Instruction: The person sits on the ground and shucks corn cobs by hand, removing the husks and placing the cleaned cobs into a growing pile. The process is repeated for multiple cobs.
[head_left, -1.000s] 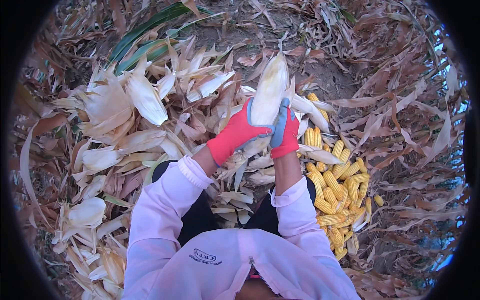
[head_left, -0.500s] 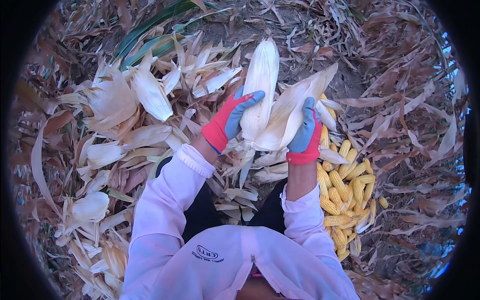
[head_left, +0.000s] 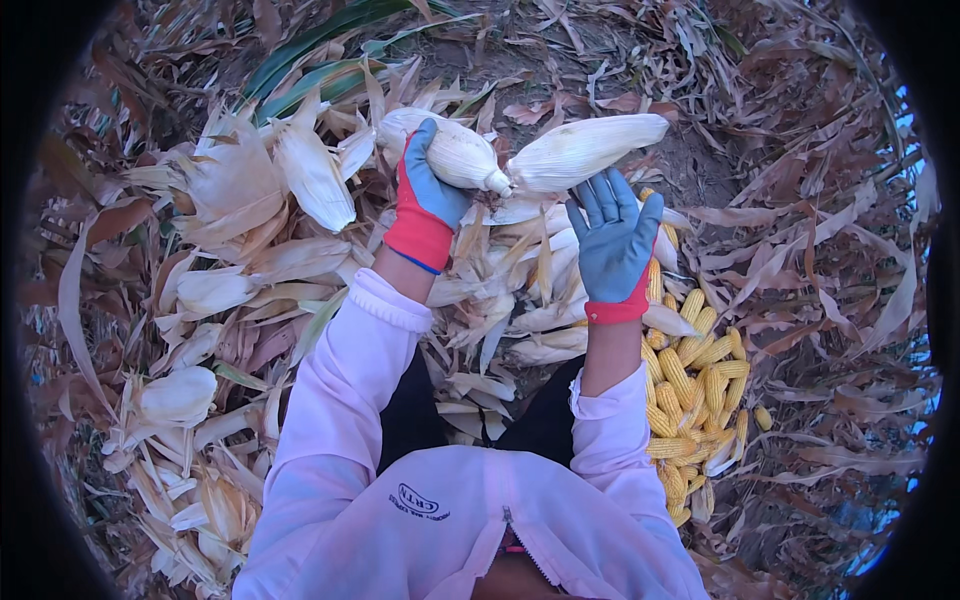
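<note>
My left hand (head_left: 436, 190), in a grey-blue and red glove, is closed around a corn ear (head_left: 450, 148) still covered in pale husk. The ear lies tilted across the palm, its stem end pointing right. A large pale husk leaf (head_left: 585, 152) stretches out to the right from beside that stem end; whether it is still attached I cannot tell. My right hand (head_left: 615, 235), gloved alike, is open with the palm up and fingers spread, its fingertips just below the leaf. Nothing is gripped in it.
Bare yellow corn cobs (head_left: 700, 390) are heaped at the right beside my knee. Husked-over ears (head_left: 312, 180) and loose husks (head_left: 215, 290) pile up at the left. Green leaves (head_left: 320, 80) lie at the far left, and dry leaves (head_left: 830, 330) litter the ground at right.
The corn ear has turned from upright to lying leftward in my left hand. My right hand has let go of the husk leaf and opened, while the leaf has swung to point right.
</note>
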